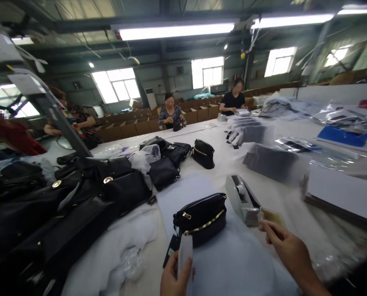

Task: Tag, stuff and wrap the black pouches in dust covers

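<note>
A small black handbag point(198, 220) with gold zips stands on a sheet of white tissue paper point(233, 263). Beside its lower left corner, my left hand point(175, 273) grips a narrow folded white strip point(185, 251) between thumb and fingers. A black hang tag point(170, 250) shows just behind that hand. To the right of the bag is a grey tape dispenser point(240, 199). My right hand point(290, 248) is at its front end, thumb and forefinger pinched on a short piece of clear tape point(261, 214).
Black bags point(121, 191) are heaped on the left, and another small black bag point(203, 153) stands farther back. Wrapped packs point(270, 162), a stack of white sheets point(344, 185) and a blue folder point(344, 135) lie on the right. Co-workers point(170, 112) stand beyond the table near cardboard boxes point(148, 125).
</note>
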Demonstrator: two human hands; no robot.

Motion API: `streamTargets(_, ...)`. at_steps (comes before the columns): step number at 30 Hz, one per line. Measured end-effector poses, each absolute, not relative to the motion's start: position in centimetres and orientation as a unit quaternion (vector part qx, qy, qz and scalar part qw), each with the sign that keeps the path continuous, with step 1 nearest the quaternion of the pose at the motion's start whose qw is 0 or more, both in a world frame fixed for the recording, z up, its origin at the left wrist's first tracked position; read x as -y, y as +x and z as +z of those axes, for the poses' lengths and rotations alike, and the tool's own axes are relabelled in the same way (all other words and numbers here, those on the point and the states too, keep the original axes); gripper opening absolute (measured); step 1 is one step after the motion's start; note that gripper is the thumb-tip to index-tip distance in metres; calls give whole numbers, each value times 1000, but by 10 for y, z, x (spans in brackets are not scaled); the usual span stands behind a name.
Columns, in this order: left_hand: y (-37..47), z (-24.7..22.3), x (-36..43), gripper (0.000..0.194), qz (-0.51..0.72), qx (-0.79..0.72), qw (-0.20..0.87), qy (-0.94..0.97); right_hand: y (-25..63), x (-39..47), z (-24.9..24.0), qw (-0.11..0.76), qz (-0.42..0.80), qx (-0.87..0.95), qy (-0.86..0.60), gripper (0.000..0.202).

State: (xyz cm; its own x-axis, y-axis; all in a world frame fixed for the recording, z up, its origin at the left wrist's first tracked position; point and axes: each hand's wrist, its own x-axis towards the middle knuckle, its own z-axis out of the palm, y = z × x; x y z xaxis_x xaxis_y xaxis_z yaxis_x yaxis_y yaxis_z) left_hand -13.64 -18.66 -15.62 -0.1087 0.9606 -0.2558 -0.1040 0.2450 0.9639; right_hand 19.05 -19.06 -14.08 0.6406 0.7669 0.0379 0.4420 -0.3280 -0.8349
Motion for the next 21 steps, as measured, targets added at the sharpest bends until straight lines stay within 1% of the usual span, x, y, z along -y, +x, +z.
streamTargets(2, -139, -145, 191, 54, 475, -565, 552, 388, 163, 198, -119, 468, 180, 429, -751, 39)
streamTargets(4, -141, -137, 193, 49, 458, -550, 571, 402, 129, 199, -99, 480, 262, 507, -666, 37)
streamTargets(7, -141, -133, 195, 43, 451, -550, 570, 411, 78, 195, -83, 433, 413, 591, -540, 32)
streamTargets(9, -140, -133, 196, 40, 457, -545, 565, 419, 51, 190, -83, 399, 471, 617, -489, 31)
streamTargets(11, -139, -133, 196, 37, 468, -535, 561, 426, 31, 181, -90, 380, 492, 617, -482, 32)
streamTargets(17, -140, -137, 195, 42, 479, -522, 574, 411, 17, 156, -121, 340, 486, 584, -554, 38)
streamTargets(19, -141, -146, 195, 45, 479, -517, 581, 406, 20, 154, -127, 325, 506, 591, -538, 38)
streamTargets(21, -142, -161, 192, 54, 475, -512, 595, 397, 24, 153, -132, 319, 539, 599, -500, 38)
